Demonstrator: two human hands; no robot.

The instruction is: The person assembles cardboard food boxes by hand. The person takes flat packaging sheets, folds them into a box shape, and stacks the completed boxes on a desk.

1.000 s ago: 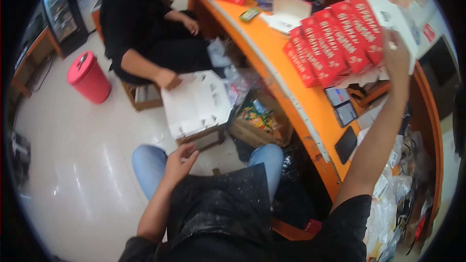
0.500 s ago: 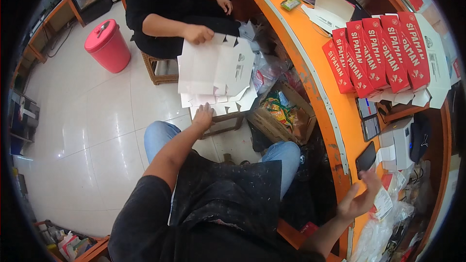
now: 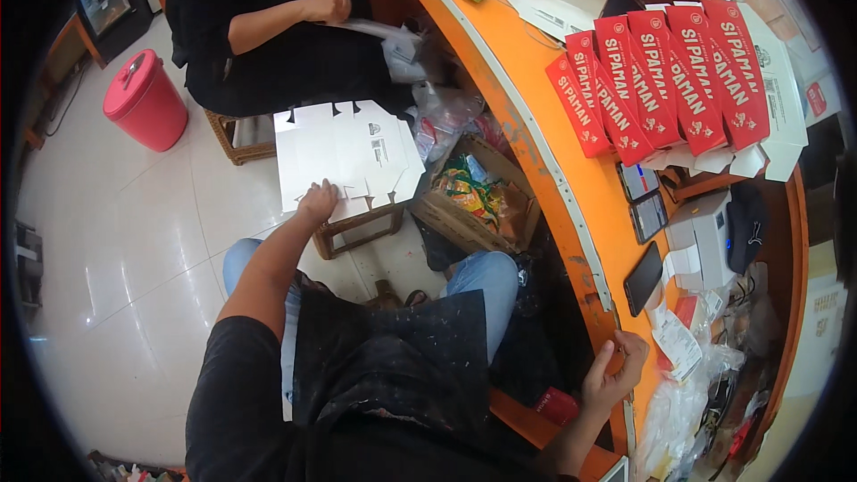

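Note:
My left hand (image 3: 319, 202) rests on the near edge of a white flat box blank (image 3: 335, 147), its fingertips lying on the card. The blank has cut slots and small dark printing, and it lies on a low wooden stool (image 3: 357, 230) in front of my knees. My right hand (image 3: 616, 370) is held over the counter's near edge, thumb and fingers apart, with nothing in it. Across from me a seated person in black has a hand (image 3: 328, 6) on a thin white sheet (image 3: 379, 29), smeared by motion.
Folded red boxes (image 3: 665, 80) stand in a row on the orange counter (image 3: 518, 80) at right. Near them are a black phone (image 3: 644, 278), a white printer (image 3: 699, 232) and plastic bags (image 3: 674, 437). An open carton (image 3: 478, 205) sits below; a pink bin (image 3: 145, 100) stands far left.
The other person's hand has left the blanks on the stool and moved up and back with a white sheet. My right hand has drawn down and nearer. The whole view has shifted.

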